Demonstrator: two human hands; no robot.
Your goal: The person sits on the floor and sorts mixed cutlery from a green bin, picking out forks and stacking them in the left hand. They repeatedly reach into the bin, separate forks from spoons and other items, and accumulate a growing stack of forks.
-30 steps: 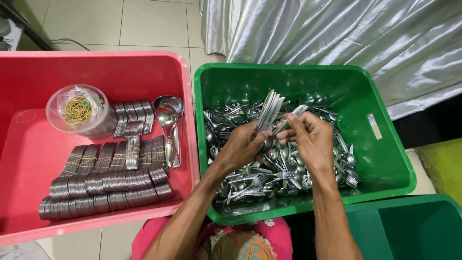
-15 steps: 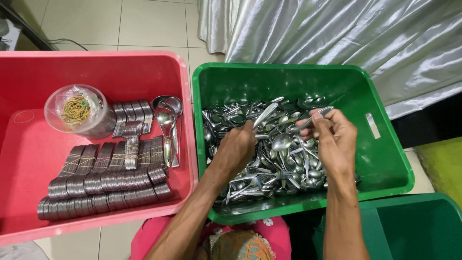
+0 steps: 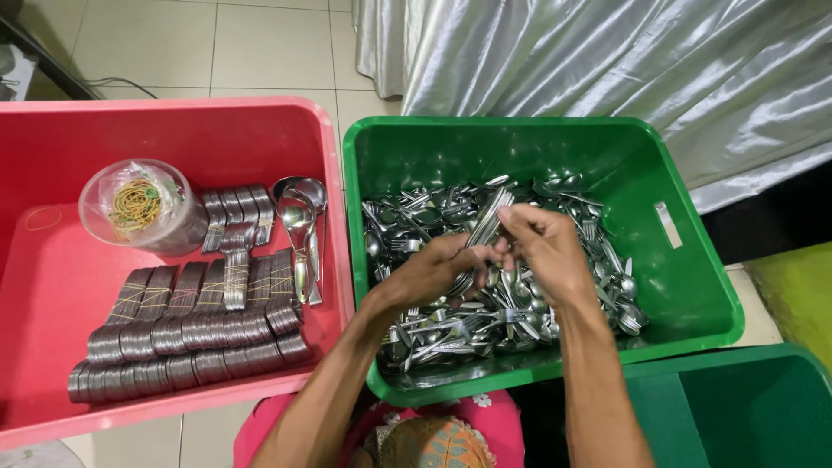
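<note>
over the middle of the green crate point(image 3: 693, 286), left hand point(image 3: 433, 276) clamped round a fanned bunch of forks point(image 3: 485, 224), right hand point(image 3: 542, 251) pinching their handles, apparently to square them. loose cutlery point(image 3: 485, 312) heaped below; banded bundles point(image 3: 186, 325) rowed along the red crate point(image 3: 52, 286) near edge.

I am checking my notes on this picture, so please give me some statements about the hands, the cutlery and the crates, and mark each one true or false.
1. The left hand holds a bunch of cutlery over the green crate. True.
2. The right hand rests on the red crate. False: it is over the green crate, touching the same bunch.
3. The bundled spoons lie in the red crate. True.
4. The clear tub of rubber bands stands in the green crate. False: it stands in the red crate.
5. The green crate holds loose cutlery. True.
</note>
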